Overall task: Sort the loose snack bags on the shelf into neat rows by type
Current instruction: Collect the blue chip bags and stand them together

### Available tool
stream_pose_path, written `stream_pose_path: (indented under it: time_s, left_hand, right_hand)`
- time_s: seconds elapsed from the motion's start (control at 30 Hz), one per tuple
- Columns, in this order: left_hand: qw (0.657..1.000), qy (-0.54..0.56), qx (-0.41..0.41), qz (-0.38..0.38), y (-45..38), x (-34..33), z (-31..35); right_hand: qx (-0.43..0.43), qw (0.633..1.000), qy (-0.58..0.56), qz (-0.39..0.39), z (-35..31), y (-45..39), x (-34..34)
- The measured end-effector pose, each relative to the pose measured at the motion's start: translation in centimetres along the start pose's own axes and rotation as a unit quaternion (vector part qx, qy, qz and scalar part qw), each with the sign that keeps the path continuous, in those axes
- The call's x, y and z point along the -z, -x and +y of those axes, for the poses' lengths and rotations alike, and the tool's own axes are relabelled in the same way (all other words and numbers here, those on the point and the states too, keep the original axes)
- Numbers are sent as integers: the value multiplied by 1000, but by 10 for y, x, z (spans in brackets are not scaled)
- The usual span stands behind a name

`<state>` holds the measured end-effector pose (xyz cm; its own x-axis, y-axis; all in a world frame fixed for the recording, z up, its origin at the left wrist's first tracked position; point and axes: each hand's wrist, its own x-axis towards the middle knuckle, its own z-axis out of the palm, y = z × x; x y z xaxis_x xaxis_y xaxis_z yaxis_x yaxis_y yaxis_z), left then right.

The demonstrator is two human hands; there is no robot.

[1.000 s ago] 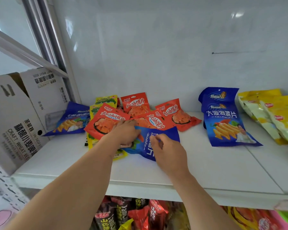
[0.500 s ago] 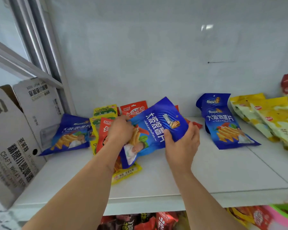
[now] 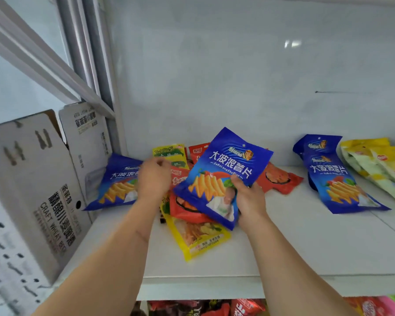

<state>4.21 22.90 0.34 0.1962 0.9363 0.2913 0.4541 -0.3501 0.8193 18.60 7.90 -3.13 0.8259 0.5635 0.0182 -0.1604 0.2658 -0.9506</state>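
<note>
left hand (image 3: 154, 179) now off the blue bag (image 3: 224, 176), fingers loosely curled, empty; right hand (image 3: 249, 201) fingers pinching it.

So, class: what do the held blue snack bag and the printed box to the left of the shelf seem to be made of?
Blue snack bag: probably thin plastic film, glossy; it shows sheen and bends in the right hand.
Printed box: looks like matte cardboard; its flaps are flat and stiff, with folds and cut-out slots.
</note>
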Motion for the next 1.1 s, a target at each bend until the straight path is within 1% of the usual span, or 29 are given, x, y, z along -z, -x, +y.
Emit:
stream_pose_path:
  time_s: [0.07, 0.1, 0.17, 0.23, 0.3, 0.43, 0.57, 0.63, 0.73, 0.8, 0.9, 1.0, 1.1]
  left_hand:
    - [996, -71, 32, 48, -8, 20, -15]
    - [989, -134, 49, 46, -11, 28, -22]
    - [968, -239, 75, 1, -13, 41, -30]
    - [954, -275, 115, -40, -12, 49, -36]
    - [948, -293, 112, -57, -12, 54, -41]
    - [957, -249, 114, -92, -31, 58, -61]
    - [963, -187, 158, -109, -83, 30, -129]
    - [961, -172, 165, -142, -69, 42, -116]
    - [955, -184, 169, -158, -48, 60, -99]
    - [958, -158, 197, -136, -50, 59, -110]
    - [964, -118, 208, -117, -17, 76, -88]
    - [972, -45, 211, -88, 6, 88, -82]
    - [979, -5, 198, -46, 29, 101, -78]
  right_hand:
    - [13, 999, 3, -32, 1, 1, -15]
    - [20, 999, 15, -47, 1, 2, -23]
    - [28, 996, 42, -71, 2, 5, -35]
    - [28, 994, 68, -86, 6, 6, -46]
    - [24, 991, 93, -88, 13, 5, -52]
    - [25, 989, 124, -75, 25, -2, -61]
    - [21, 986, 147, -73, 26, -4, -67]
    - [13, 985, 157, -72, 26, -5, -68]
    - [3, 984, 165, -69, 25, -6, -66]
    - [-2, 985, 156, -70, 23, -5, -65]
    - [-1, 986, 153, -73, 21, -3, -63]
    - [0, 985, 142, -92, 15, 3, -61]
    - [2, 986, 119, -116, 6, 14, -59]
